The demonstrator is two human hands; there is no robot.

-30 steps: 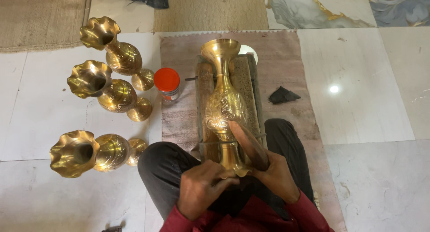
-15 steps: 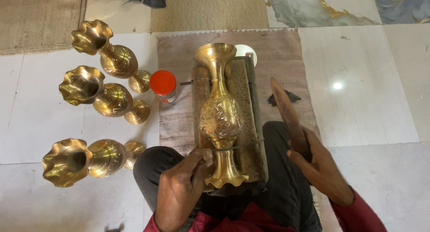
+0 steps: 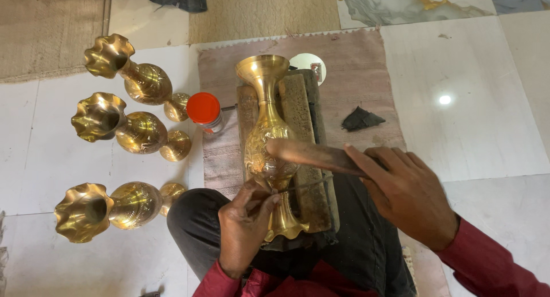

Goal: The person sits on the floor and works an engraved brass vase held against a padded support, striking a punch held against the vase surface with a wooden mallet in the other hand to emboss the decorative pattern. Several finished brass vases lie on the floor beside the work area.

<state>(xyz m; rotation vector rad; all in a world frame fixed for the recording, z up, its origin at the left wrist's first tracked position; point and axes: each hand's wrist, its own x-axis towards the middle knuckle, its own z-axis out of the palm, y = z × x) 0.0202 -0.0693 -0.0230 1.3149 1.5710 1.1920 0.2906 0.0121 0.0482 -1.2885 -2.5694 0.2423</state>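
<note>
— Near the middle of the scene, what lies across the lap?
— A tall brass vase [image 3: 268,142] with a flared mouth and an embossed belly, shiny and golden. It lies lengthwise on a rough wooden block [image 3: 303,153], mouth pointing far, scalloped foot toward the person

— And the hands?
— The left hand [image 3: 245,225] sits near the foot of the vase, fingers curled and pinching a thin dark metal tool [image 3: 298,186] whose tip lies at the belly. The right hand [image 3: 409,194] closes its fingers around a flat, worn wooden beater [image 3: 312,153], index finger stretched along it; the beater's rounded end lies over the vase's belly

— What else is about?
— To the left, on pale floor tiles, three more brass vases [image 3: 129,79] with wavy, ruffled rims lie on their sides. Just right of them stands a small jar with a smooth red lid [image 3: 203,108]. Under the block is a faded pinkish woven mat [image 3: 355,67], with a crumpled black cloth scrap [image 3: 361,119] on it to the right
</note>
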